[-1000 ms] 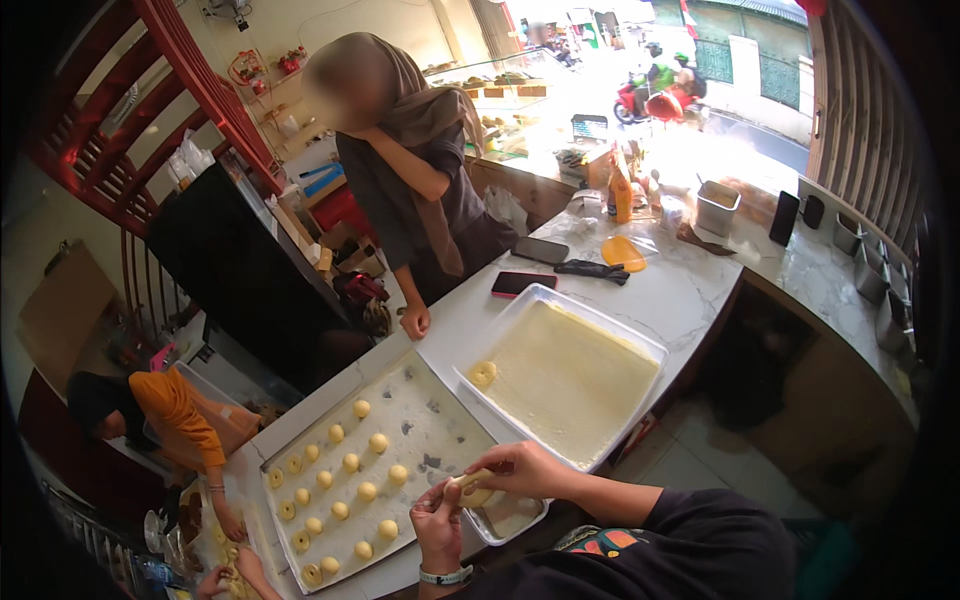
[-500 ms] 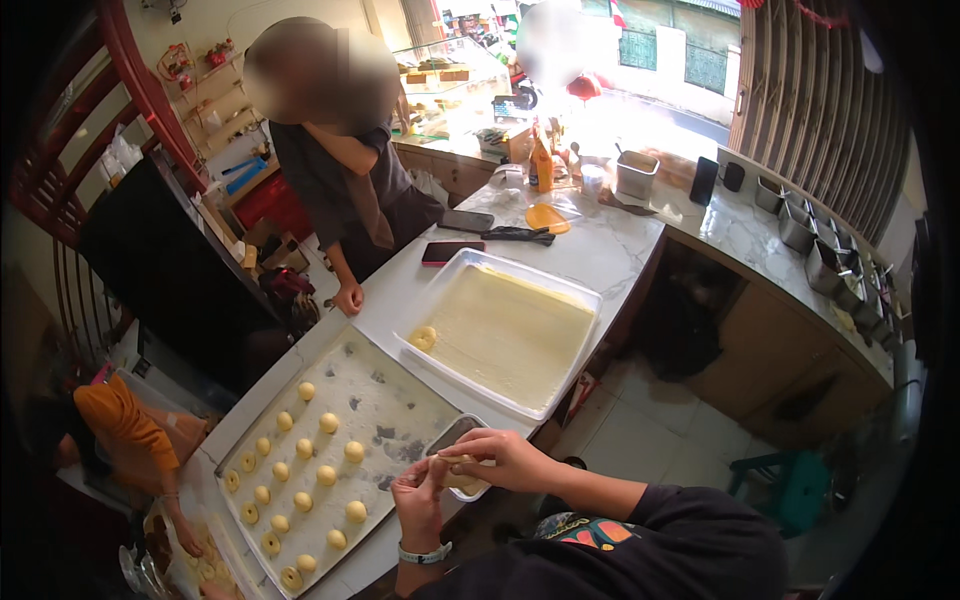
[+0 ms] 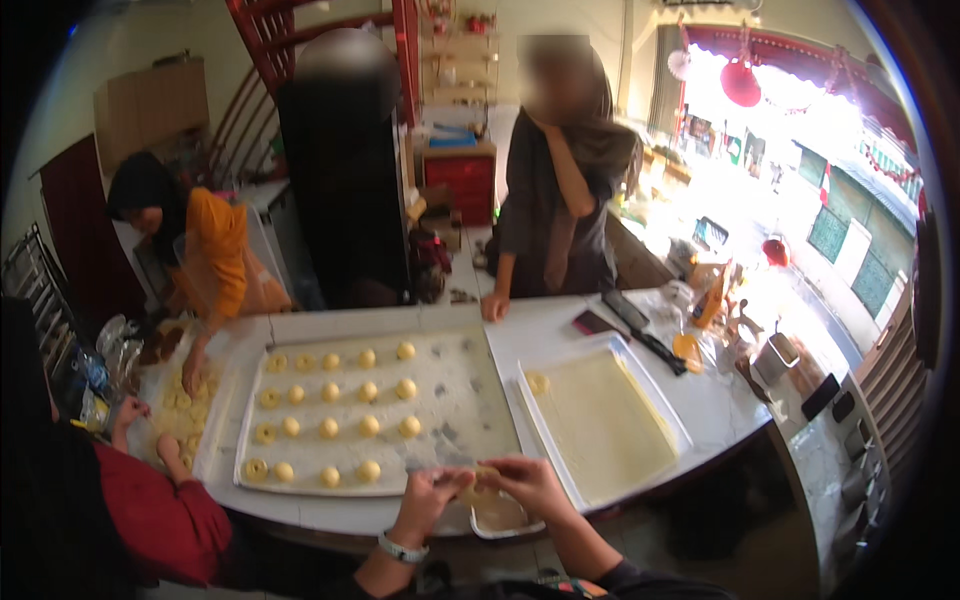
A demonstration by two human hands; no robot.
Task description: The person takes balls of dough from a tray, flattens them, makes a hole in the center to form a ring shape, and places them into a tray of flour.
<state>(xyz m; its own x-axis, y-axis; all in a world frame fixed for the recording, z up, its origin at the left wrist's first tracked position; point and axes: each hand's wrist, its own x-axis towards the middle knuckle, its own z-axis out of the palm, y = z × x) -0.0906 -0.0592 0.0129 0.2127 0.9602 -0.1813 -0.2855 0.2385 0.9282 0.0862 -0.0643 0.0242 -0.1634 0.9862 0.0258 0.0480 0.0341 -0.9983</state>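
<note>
At the far left of the table (image 3: 355,319), a co-worker in an orange sleeve (image 3: 226,262) reaches toward a heap of pale dough pieces (image 3: 187,405), and a co-worker in a red sleeve (image 3: 165,508) has hands at its near side. Next to the right lies a wide baking tray (image 3: 470,372) with rows of dough balls (image 3: 329,428), and dough rings (image 3: 265,434) down its left side. By that tray's near right corner, the left hand (image 3: 428,497) pinches a small piece of dough (image 3: 484,476); a pale band (image 3: 402,548) circles its wrist. The piece lies just right of the left fingertips and just left of the right ones, touching both, so neither hand is clearly nearer. Its long axis seems to run left to right, though fingers cover much of it. The right hand (image 3: 528,485) grips it from the other side, above a small tub (image 3: 508,535). Farther right, a white tray (image 3: 545,432) holds one ring (image 3: 538,383) in its far left corner. At the far right stands an orange pouch (image 3: 710,300); I can read no brand, label or writing on it or elsewhere
</note>
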